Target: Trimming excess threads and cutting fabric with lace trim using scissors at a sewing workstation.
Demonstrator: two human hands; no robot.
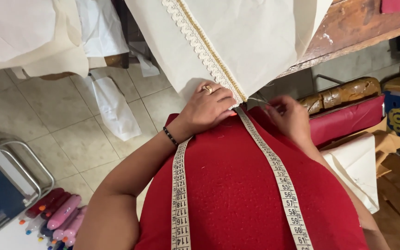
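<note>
A tape measure [274, 162] hangs in two strands over the red garment [237, 194] at lower centre. Above it, the left hand [207, 107], wearing a ring and a bead bracelet, lies flat with fingers together, pressing the cream fabric [251, 41] beside its lace-and-gold trim [204, 46]. The right hand [288, 115] sits right of the trim, fingertips pinched on a fine thread; a needle cannot be made out. Glue bottles [59, 217] lie lower left. A wooden table edge [348, 41] crosses upper right. Fabric rolls [348, 95] below it are partly hidden.
</note>
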